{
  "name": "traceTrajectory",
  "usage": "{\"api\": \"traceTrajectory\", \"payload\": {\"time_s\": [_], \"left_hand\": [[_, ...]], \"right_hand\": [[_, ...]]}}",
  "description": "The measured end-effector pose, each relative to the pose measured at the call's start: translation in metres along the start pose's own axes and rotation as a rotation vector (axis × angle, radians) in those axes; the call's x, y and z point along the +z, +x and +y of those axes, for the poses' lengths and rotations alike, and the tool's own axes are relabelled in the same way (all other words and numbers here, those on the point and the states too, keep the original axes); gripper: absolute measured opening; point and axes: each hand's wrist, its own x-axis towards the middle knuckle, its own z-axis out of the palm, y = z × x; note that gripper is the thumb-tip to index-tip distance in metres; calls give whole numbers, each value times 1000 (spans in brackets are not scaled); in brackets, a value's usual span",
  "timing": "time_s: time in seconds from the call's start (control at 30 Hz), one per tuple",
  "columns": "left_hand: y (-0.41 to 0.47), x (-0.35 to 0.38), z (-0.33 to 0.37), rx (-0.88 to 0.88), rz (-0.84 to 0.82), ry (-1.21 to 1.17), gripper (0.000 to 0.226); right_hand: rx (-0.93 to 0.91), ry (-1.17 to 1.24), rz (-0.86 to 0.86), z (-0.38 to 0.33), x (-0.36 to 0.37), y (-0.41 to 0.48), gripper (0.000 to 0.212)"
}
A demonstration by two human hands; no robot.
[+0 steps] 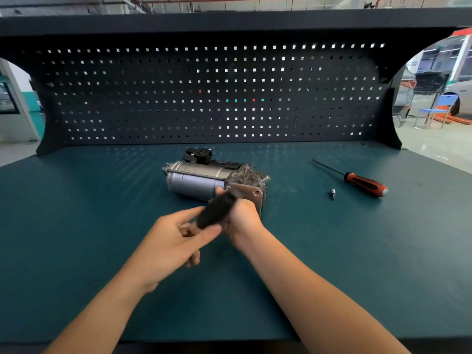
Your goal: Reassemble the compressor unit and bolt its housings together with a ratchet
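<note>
**Teal bench, bolting stage: ratchet held at the end plate**

Teal mat of the workbench (pixel 76 226) across the whole lower view, backed at 12 o'clock by a black pegboard (pixel 178 98).

At the middle of the mat, a touch toward 12: the compressor unit (pixel 196 180), lying on its side. Grey cylindrical motor body toward 9 o'clock, finned cast head toward 3, black plug connector on top at 12. Flat metal end plate (pixel 251 194) facing 6, with a bolt hole showing at its right corner. Looks closed up, housings seated together, no gap visible from here.

At 6 o'clock of the unit, both hands. Right hand (pixel 244 218) wrapped round the forward part of the ratchet (pixel 217 212), just beside the plate. Left hand (pixel 176 241) curled, pinching the butt of the black handle; blurred, so finger placement hard to read. Ratchet head hidden behind the right hand: seated on a bolt or not, cannot tell.

Judged as the bolting step, probably late in the task. Next: socket kept square on the bolt head, handle swung in short arcs, unit steadied against rolling.

At 3 o'clock of the unit, well apart: an orange-and-black screwdriver (pixel 365 183), shaft toward 10. Near it at 7 o'clock, a small metal bit (pixel 332 193), lying loose.
</note>
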Motion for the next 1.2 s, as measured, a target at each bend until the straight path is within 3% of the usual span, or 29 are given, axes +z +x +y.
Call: {"api": "traceTrajectory", "payload": {"time_s": [0.13,0.2,0.3,0.33,0.43,0.47,0.63,0.77,0.83,0.93,1.0,1.07,1.13,1.2], "left_hand": [[-1,1,1,-309,37,-651,57],[0,-5,3,-423,55,-915,59],[1,-5,10,-415,63,-1106,63],[0,-4,10,-405,105,-1078,60],[-4,6,7,-286,325,-875,8],[-5,9,5,-226,365,-785,3],[-13,8,-14,129,330,-145,46],[-23,6,-12,368,151,410,56],[-23,8,-10,420,132,542,67],[-21,9,-17,494,208,582,63],[-22,15,-22,391,305,311,68],[-19,22,-21,153,278,-192,62],[-15,19,-13,-16,309,-665,33],[-10,13,-8,-121,334,-934,7]], "right_hand": [[13,-7,-33,-1,0,-3,26],[33,13,-37,-3,1,-3,23],[57,-18,-37,-4,3,-4,21],[59,-39,-32,-5,4,-4,22],[59,-64,-9,-5,4,-2,23],[59,-66,-5,-5,3,-3,23],[64,-116,-8,-3,0,-2,27],[64,-78,-39,-1,-2,0,28],[66,-100,-61,-2,-4,2,28],[72,-117,-126,-4,-7,3,27],[65,-90,-139,-2,-8,3,25],[63,-33,-140,0,-9,3,25],[106,39,-173,0,-10,3,26],[122,81,-196,0,-10,4,26]]}}
